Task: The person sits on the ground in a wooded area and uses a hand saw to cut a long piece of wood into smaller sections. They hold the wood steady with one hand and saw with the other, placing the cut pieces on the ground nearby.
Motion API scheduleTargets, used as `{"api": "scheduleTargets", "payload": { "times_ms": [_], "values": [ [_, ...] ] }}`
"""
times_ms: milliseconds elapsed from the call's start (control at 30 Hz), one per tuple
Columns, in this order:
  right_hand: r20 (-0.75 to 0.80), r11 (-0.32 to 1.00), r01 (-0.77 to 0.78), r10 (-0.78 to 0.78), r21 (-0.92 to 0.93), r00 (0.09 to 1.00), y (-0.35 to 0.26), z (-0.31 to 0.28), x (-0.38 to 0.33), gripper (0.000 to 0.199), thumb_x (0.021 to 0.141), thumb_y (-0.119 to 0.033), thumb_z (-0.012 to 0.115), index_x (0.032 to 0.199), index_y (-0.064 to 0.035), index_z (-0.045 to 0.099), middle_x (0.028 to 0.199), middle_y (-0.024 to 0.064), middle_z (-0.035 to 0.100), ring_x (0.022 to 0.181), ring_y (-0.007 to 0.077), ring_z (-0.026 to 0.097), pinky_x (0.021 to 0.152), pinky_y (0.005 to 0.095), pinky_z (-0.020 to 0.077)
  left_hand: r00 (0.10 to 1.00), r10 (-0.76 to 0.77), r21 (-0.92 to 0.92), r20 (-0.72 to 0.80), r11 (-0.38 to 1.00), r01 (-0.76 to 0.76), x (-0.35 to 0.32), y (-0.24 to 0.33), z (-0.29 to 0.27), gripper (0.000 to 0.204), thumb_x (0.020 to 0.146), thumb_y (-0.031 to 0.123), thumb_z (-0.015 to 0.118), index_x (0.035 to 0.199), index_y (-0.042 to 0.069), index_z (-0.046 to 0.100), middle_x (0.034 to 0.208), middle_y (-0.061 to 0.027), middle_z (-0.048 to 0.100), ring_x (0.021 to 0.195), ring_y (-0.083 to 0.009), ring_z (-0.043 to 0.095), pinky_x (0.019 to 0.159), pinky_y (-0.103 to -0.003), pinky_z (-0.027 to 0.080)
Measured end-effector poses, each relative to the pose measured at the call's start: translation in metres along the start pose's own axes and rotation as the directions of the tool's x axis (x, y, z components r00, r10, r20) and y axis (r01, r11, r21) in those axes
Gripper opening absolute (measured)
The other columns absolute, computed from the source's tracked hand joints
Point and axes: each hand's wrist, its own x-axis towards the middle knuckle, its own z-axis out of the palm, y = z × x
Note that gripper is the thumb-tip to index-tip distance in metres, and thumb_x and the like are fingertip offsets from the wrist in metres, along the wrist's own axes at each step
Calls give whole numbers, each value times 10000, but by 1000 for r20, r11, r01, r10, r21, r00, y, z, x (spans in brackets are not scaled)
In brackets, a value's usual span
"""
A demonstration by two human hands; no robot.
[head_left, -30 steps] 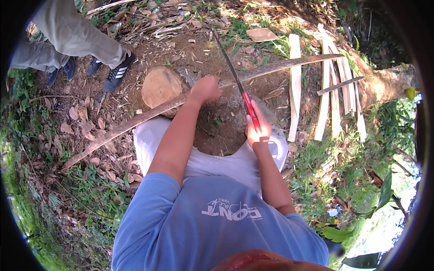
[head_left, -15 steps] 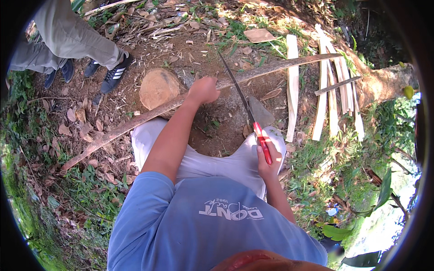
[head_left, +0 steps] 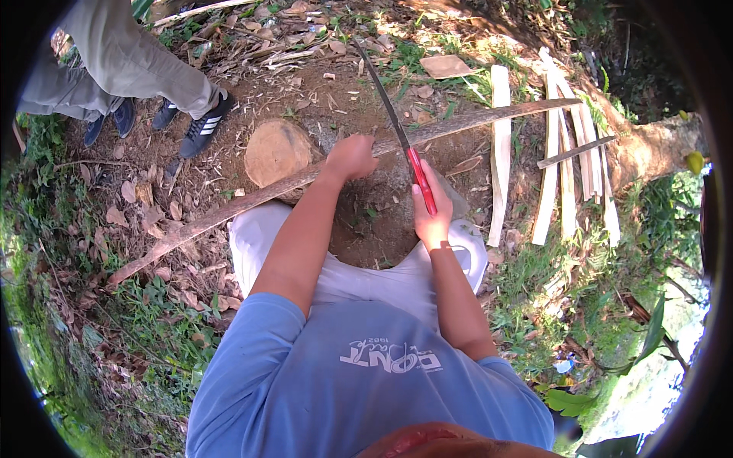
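A long pole (head_left: 229, 210) is lying across a round stump (head_left: 276, 150) on the bare ground. The left hand (head_left: 350, 156) is gripping it, fingers closed. The right hand (head_left: 432, 210) is wrapping a red-handled saw (head_left: 397, 126), the blade crossing the still whole pole. Cut slats (head_left: 561, 164) are lying far right.

I see my two hands, left hand (head_left: 350, 156) and right hand (head_left: 431, 210). I have one saw (head_left: 397, 130), one long pole (head_left: 343, 164), one round stump (head_left: 276, 151). Two dark shoes (head_left: 200, 130) stand upper left.
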Motion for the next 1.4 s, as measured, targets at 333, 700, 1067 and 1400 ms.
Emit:
{"api": "scheduleTargets", "payload": {
  "times_ms": [333,700,1067,1400],
  "values": [
    [91,989,-119,126,-84,988,-44,-144,-167,539,1005,-79,671,1531,-17,571,1186,184,777,957,195,748,858,311,556,1000,-12,-27,-14,1000,11,-3,-1,5,380,855,234,708,1148,-7,731,1098,-270,760,1084,-447,720,989,-526,566],
    [37,987,-74,70,145,997,-10,-5,9,504,1040,-139,669,1530,-67,576,1433,193,689,1304,303,687,1078,360,513,999,10,2,-38,1000,-10,2,-1,3,426,852,260,731,1186,-5,722,1109,-294,751,1079,-461,724,978,-533,577],
    [71,983,-180,181,-27,981,6,-68,-110,518,1022,-138,676,1520,-28,586,1177,191,763,1003,214,730,920,336,547,1000,-14,10,7,1000,14,-3,-3,3,417,853,232,694,1206,12,732,1147,-276,754,1107,-449,720,1000,-528,571],
    [36,975,-210,212,-69,977,-72,-133,-174,529,985,-57,697,1507,-52,613,1274,207,765,909,185,753,866,298,559,1000,-13,17,-24,1000,13,-2,0,3,405,866,258,697,1195,25,735,1186,-225,763,1134,-417,722,1020,-513,570]
  ]
}}
